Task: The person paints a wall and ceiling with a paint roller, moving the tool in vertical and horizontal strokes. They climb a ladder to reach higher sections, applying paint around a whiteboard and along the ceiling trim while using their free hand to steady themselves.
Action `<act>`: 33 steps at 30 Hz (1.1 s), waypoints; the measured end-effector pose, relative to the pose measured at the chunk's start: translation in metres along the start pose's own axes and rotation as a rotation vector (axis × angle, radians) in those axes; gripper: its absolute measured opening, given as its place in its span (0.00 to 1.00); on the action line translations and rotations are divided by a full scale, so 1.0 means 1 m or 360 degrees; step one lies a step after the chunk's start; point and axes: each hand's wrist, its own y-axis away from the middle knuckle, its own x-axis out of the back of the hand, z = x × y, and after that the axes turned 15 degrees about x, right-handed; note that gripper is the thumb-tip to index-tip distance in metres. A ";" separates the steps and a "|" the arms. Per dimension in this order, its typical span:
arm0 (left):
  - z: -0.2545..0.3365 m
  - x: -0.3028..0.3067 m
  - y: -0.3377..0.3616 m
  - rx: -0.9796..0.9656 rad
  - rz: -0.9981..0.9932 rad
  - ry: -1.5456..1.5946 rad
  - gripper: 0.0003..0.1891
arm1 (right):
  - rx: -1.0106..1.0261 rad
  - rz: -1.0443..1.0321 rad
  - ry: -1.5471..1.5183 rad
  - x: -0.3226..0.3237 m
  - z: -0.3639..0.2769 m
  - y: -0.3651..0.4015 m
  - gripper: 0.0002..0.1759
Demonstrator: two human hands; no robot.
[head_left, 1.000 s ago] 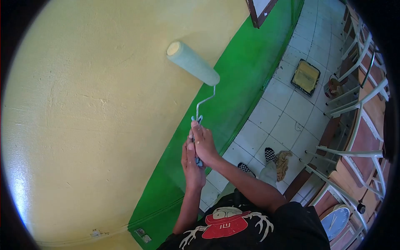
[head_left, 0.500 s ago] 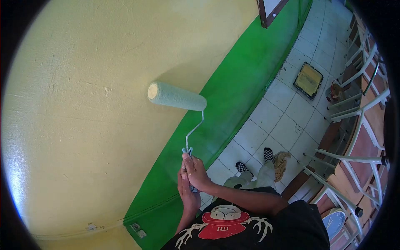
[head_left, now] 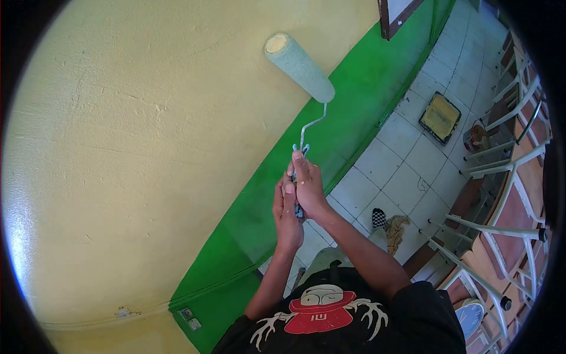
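Both of my hands are closed round the handle of a paint roller [head_left: 300, 68]. My right hand [head_left: 309, 183] grips the upper part of the handle, its thumb pointing up along it. My left hand [head_left: 288, 213] wraps the handle beside and slightly below it, mostly hiding the grip. A bent metal rod leads up to the pale green roller sleeve, tilted with its open end to the upper left. The sleeve is at the yellow wall [head_left: 147, 147], its lower end by the border with the green band [head_left: 359, 100]. Whether it touches the wall I cannot tell.
A paint tray [head_left: 440, 118] and a small pot [head_left: 473, 137] stand on the white tiled floor [head_left: 377, 159]. A brown cloth [head_left: 397, 233] lies by my foot. Stacked chairs and desks [head_left: 501, 236] line the right side, with a round clock [head_left: 470, 317]. Wall sockets [head_left: 190, 318] are at lower left.
Both hands and the roller have moved up and to the right along the wall. The sleeve is tilted more steeply, and one foot is now hidden.
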 end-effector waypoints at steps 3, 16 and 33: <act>-0.003 0.011 0.015 -0.0029 0.0052 0.0078 0.25 | 0.0072 -0.0047 0.0152 -0.010 0.011 0.017 0.29; -0.061 0.112 0.105 -0.0144 0.0376 -0.0277 0.29 | -0.0196 -0.0207 -0.0014 -0.051 0.053 0.140 0.24; -0.021 0.072 0.072 -0.0126 0.0249 0.0047 0.28 | -0.0120 -0.0122 0.0139 -0.046 0.029 0.091 0.27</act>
